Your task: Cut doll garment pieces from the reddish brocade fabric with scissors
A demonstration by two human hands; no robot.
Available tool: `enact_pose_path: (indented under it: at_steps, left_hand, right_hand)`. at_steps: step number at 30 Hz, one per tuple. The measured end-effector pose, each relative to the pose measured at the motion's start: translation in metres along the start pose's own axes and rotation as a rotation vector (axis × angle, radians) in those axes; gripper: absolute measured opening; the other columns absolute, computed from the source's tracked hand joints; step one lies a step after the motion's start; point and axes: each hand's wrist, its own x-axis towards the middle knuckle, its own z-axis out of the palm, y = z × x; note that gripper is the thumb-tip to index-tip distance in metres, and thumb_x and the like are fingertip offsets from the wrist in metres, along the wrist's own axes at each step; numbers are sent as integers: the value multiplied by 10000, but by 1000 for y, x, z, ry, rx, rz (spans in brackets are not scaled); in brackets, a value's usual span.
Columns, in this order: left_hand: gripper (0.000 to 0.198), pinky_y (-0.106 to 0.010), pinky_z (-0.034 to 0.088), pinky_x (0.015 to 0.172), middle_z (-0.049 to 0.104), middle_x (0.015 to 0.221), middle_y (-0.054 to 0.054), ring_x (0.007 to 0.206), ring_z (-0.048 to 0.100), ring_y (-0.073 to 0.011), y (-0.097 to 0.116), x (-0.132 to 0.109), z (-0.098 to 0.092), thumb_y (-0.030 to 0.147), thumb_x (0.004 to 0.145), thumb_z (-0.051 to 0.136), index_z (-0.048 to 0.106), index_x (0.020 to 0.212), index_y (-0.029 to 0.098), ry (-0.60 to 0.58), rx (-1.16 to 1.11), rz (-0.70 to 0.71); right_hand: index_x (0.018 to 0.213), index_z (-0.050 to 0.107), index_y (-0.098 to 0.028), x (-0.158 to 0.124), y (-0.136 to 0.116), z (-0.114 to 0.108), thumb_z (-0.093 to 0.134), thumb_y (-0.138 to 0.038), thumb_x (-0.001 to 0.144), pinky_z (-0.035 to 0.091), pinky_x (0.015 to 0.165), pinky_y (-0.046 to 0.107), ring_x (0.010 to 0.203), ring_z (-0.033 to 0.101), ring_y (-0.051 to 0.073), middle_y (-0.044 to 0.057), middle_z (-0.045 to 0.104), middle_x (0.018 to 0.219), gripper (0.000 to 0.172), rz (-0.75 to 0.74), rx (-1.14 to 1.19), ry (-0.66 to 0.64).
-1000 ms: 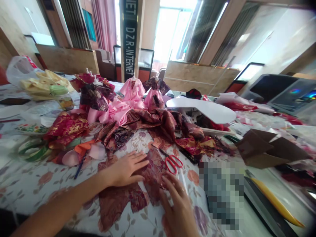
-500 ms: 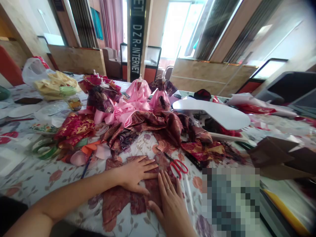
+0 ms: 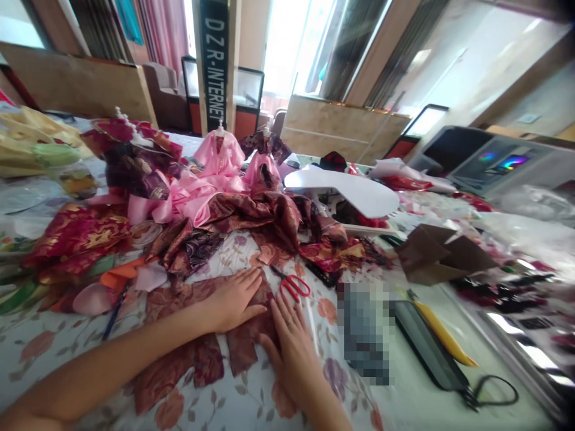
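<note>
My left hand (image 3: 234,301) lies flat on cut pieces of reddish-brown patterned fabric (image 3: 209,353), fingers stretched out and close together. My right hand (image 3: 293,335) rests flat at the right edge of the same fabric, fingers extended, a ring on one finger. Between the hands, a narrow fabric piece (image 3: 244,347) lies on the floral tablecloth. Just beyond my right fingertips are scissors with red handles (image 3: 294,288), lying on the cloth. Part of the fabric is hidden under my hands and left forearm.
Behind lie crumpled brown brocade (image 3: 274,218), pink satin (image 3: 191,194) and small dressed figures (image 3: 220,149). A blue pen (image 3: 115,314) and magenta-gold fabric (image 3: 85,236) are at left. On the right are a white board (image 3: 345,191), a brown box (image 3: 438,254) and a dark case (image 3: 431,344).
The view has turned right, showing more of the table's right side. My left fingers, spread before, are closer together. Both hands stay flat on the fabric.
</note>
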Motion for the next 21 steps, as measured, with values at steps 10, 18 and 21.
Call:
enact_pose_path:
  at_steps: [10,18,21]
  left_hand:
    - [786,-436,58,1163,203,1553,-112,1431,177,-261,-31,-19,21,632,888,297,96,1501,182,47,194,30]
    - [747,-474,54,1153,184,1560,-89,1435,158,-272,-7,3,17,624,886,322,119,1497,246,-60,54,157]
    - [773,-474,55,1154,200,1555,-105,1435,155,-278,-5,15,16,641,872,341,136,1496,232,-72,0,203]
  right_hand:
    - [1308,515,-195,-8,33,-13,491,-301,916,432,1010,533,1279,466,297,150,518,1368,406,264,174,223]
    - [1193,598,-211,15,42,-25,518,-306,895,481,958,451,1151,577,267,126,631,1221,323,282,321,370]
    - [1144,619,-192,30,61,-42,515,-359,883,521,872,415,1056,625,267,130,664,1153,327,306,242,425]
